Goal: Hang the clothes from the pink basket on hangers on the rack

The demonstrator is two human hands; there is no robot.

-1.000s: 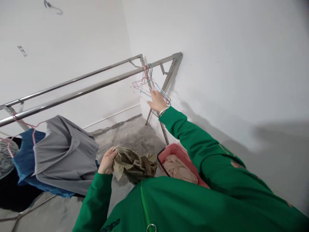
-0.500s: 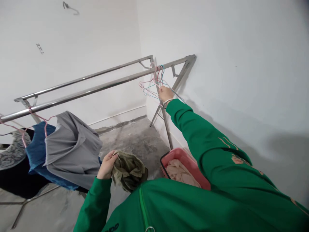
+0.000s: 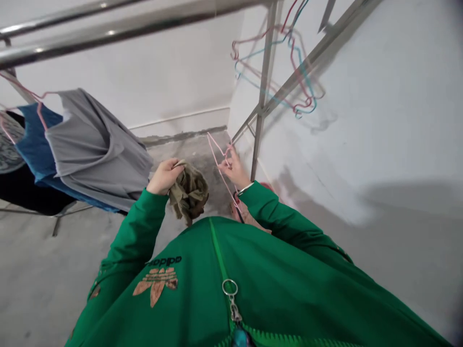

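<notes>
Bare concrete floor (image 3: pixel 195 149) met white wall (image 3: pixel 365 115) ahead. Steel drying rack (image 3: pixel 265 72) stood at 12 o'clock, coloured wire hangers (image 3: pixel 289 58) at 1, grey shirt (image 3: pixel 97 149) hanging at 10. Left hand (image 3: pixel 164 176) clamped on crumpled olive cloth (image 3: pixel 190 193); right hand (image 3: pixel 233 168) closed on pink wire hanger (image 3: pixel 221 166), open floor just beyond.
</notes>
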